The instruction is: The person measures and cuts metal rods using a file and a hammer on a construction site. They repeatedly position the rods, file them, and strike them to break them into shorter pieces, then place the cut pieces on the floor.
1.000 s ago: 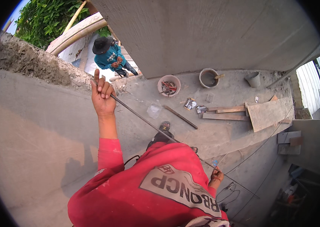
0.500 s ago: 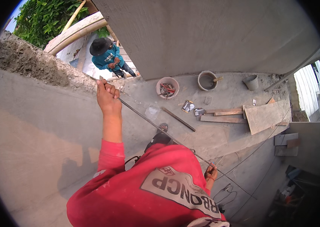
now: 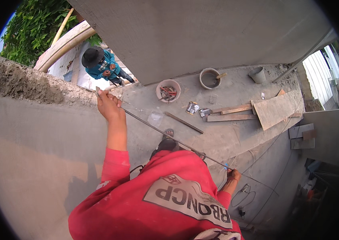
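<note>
A long, thin dark metal rod (image 3: 157, 129) runs slantwise across the front of my body. My raised left hand (image 3: 111, 106) is closed round its upper end, close to the rough wall edge, and a small flat tip pokes out above the fingers. Lower down on the right, my right hand (image 3: 234, 175) has its fingers curled on the rod. Past that hand the rod's thin far end continues toward the lower right. A small blue spot shows beside the right fingers; I cannot make out what it is.
On the concrete floor are a tub of tools (image 3: 168, 91), a bucket of grey mix (image 3: 210, 79), a tilted grey pail (image 3: 257, 75), a loose bar (image 3: 184, 122) and wooden boards (image 3: 275, 108). A person in a dark hat (image 3: 100, 66) is beyond the opening. Cables lie lower right.
My right hand has moved up and right along the rod, and its fingers have gone from loosely opened to curled on it. My left hand keeps its hold. The whole view has shifted slightly.
</note>
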### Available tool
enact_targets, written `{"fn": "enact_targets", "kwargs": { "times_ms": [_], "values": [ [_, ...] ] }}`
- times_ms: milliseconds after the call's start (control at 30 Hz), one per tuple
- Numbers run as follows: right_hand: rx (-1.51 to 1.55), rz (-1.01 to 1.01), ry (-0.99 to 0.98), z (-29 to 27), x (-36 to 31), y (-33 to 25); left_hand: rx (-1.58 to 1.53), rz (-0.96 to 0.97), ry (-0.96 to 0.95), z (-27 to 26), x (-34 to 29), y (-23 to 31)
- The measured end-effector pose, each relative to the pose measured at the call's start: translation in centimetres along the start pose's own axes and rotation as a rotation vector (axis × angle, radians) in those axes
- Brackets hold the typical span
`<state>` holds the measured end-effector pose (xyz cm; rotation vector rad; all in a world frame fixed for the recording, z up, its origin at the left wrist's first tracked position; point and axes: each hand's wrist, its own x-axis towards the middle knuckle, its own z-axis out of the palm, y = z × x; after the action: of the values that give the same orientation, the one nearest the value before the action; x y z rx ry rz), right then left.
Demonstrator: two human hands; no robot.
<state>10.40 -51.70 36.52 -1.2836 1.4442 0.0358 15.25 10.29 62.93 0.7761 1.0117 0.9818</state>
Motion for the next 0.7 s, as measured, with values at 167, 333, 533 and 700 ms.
{"fn": "enact_targets", "kwargs": {
  "times_ms": [167,333,533,700],
  "values": [
    [0.332,0.180,-0.052,1.6,4.2,4.8,0.023,0.068,-0.018,-1.5,-1.4,0.8],
    [0.280,0.345,-0.036,1.9,6.3,7.5,0.047,0.081,0.001,-2.8,-2.6,0.9],
    [0.259,0.220,-0.066,2.4,6.2,5.9,-0.082,0.054,-0.009,-4.1,-1.3,-0.3],
    [0.586,0.013,-0.298,-0.1,3.9,0.6,-0.169,-0.037,0.018,-3.3,0.2,-1.9]
  ]
}}
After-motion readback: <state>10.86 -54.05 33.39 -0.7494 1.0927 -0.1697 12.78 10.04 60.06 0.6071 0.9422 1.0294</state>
